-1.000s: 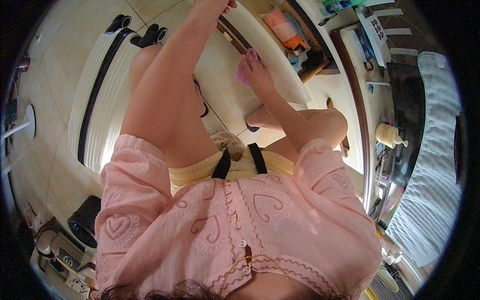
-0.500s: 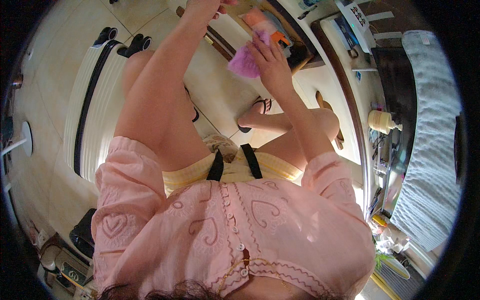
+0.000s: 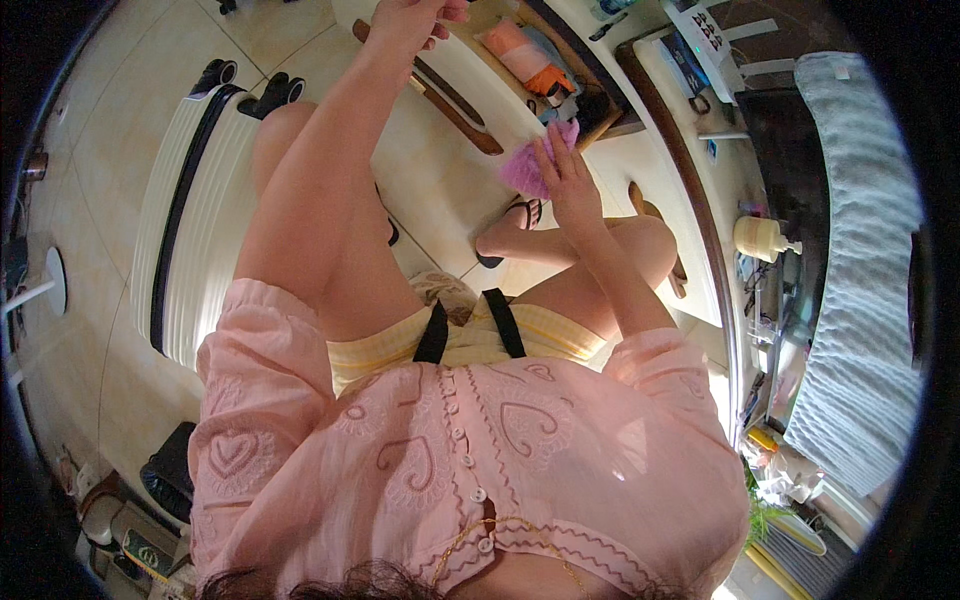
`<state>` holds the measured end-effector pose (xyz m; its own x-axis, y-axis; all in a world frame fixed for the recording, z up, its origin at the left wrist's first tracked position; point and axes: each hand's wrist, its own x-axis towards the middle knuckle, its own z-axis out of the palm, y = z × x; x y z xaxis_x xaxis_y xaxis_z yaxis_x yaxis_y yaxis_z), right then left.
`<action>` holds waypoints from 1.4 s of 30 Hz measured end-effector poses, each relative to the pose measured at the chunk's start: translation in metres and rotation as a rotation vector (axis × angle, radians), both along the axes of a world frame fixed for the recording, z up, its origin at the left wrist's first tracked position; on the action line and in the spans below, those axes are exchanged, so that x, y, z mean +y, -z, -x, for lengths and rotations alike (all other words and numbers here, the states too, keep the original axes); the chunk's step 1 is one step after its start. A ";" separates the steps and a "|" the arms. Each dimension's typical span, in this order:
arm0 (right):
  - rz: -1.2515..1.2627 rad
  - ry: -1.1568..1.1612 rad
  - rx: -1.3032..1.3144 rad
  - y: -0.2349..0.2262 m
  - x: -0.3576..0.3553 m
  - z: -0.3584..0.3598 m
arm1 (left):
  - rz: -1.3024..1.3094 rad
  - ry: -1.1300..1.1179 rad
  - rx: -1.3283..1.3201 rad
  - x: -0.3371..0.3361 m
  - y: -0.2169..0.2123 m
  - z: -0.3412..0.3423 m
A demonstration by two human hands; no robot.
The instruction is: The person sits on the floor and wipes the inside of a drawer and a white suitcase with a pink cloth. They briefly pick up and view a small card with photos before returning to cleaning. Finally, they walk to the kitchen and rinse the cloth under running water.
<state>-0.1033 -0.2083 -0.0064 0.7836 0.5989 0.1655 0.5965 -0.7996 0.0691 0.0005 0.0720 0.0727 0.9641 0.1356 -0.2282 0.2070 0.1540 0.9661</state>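
One white, ribbed hard-shell suitcase (image 3: 190,230) rests at the person's left, its two visible black wheel sets (image 3: 275,92) facing away. One white-fronted wooden drawer (image 3: 505,98) stands pulled out, presumably for access to its contents; one long brown wooden handle (image 3: 474,132) is fitted to its front. One pale-blue ribbed cloth towel (image 3: 860,250) extends along the right-hand counter (image 3: 668,140), apparently stored clear of both hands. The left hand (image 3: 412,25) is located over the drawer's far end, probably to steady it; fingers are partly bent, but whether they grip cannot be told. The right hand (image 3: 572,180) pinches one fluffy purple cloth (image 3: 528,172) between thumb and fingers, bunched presumably for a secure hold, at the drawer's near end; contact with the drawer cannot be confirmed. Inside the drawer: one soft orange packet (image 3: 520,60). On the counter: one cream plastic pump bottle (image 3: 758,240).
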 end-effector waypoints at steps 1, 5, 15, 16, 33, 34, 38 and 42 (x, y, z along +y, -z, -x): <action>-0.024 0.004 0.017 -0.001 -0.004 0.004 | 0.019 -0.003 0.017 -0.001 -0.003 0.001; -0.086 0.023 0.139 -0.008 -0.014 0.007 | -0.011 -0.021 0.016 0.003 -0.012 0.004; -0.188 -0.047 -0.100 -0.003 0.090 -0.079 | -0.031 0.047 -0.036 0.013 0.016 -0.009; -0.181 -0.071 -0.132 0.010 0.093 -0.082 | -0.025 0.078 -0.069 0.015 0.023 -0.010; 0.069 0.055 0.028 0.004 -0.002 0.003 | 0.032 0.059 -0.057 -0.011 0.016 -0.004; 0.034 0.058 0.051 -0.001 -0.007 0.009 | 0.025 0.059 -0.053 -0.011 0.014 -0.004; -0.094 0.054 0.145 -0.012 -0.026 0.018 | -0.001 0.064 -0.070 -0.009 0.013 -0.002; -0.228 0.095 0.142 -0.023 -0.025 -0.003 | -0.052 0.066 -0.035 -0.013 0.002 0.004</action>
<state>-0.1001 -0.2335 0.0164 0.8594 0.4816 0.1720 0.5090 -0.8378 -0.1974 -0.0034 0.0593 0.0703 0.9786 0.0822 -0.1885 0.1810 0.0905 0.9793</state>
